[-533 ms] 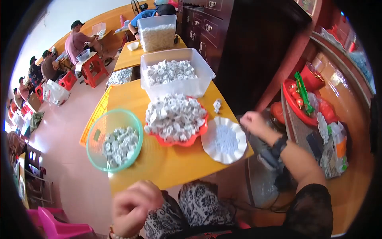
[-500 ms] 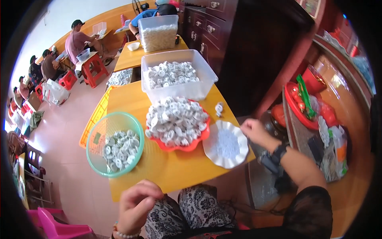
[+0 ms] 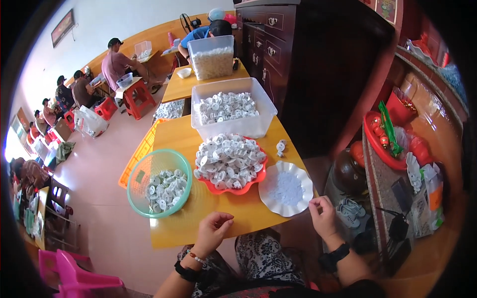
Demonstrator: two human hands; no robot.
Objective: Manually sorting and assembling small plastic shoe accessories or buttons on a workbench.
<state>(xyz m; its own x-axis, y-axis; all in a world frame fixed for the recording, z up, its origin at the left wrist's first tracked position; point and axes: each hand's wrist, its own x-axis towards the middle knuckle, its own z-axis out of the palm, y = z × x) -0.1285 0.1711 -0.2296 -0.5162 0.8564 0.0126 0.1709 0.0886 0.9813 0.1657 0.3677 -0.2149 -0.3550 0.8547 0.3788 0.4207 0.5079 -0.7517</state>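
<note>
My left hand [image 3: 213, 231] is over the near edge of the yellow table, its fingers loosely bent and the thumb a little apart; I see nothing between them. My right hand [image 3: 323, 217] is at the near right rim of a white scalloped plate [image 3: 266, 185], fingertips pinched together; whatever they hold is too small or hidden. Tiny pale bluish pieces [image 3: 287, 188] lie on that plate. Left of it, white round plastic parts [image 3: 226, 160] are heaped in a red scalloped dish [image 3: 233, 190]. More such parts [image 3: 166, 191] sit in a green mesh basket [image 3: 133, 180].
Behind the dish is a clear plastic bin [image 3: 233, 130] of white parts. Two loose parts [image 3: 281, 146] lie by the table's right edge. A fuller bin [image 3: 212, 64] stands farther back. An orange crate [image 3: 141, 154] borders the table's left; other people sit beyond.
My left hand has moved up and right, from by my lap to the table's near edge. My right hand has come down along the plate's rim toward me. The view has shifted slightly.
</note>
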